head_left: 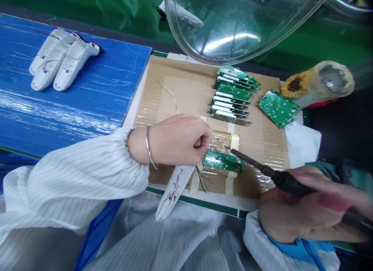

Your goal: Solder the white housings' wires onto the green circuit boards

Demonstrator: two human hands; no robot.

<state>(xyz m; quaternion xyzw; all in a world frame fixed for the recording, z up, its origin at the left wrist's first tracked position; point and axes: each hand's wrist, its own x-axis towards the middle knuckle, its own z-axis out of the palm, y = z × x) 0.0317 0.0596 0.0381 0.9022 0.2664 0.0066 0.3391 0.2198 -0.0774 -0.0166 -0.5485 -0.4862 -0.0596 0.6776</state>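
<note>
My left hand (182, 140) is closed over the cardboard, its fingers curled; a thin wire (171, 93) sticks out behind it, and what the fingertips hold is hidden. My right hand (311, 208) grips a black soldering iron (271, 172), its tip pointing left above a taped patch. A green circuit board (223, 162) lies just below that tip, beside my left hand. Under my left wrist, a white plastic housing (175, 191) with red wires slants toward my lap. Black, green and red wires (202, 179) come out near its upper end.
Several upright circuit boards (231, 102) stand in a row on the cardboard (189, 76). Another board (279, 107) leans near a flower-decorated holder (317, 84). White housings (71, 65) rest on the blue sheet (116, 72) at left. A clear round-edged cover (241, 41) hangs at the top.
</note>
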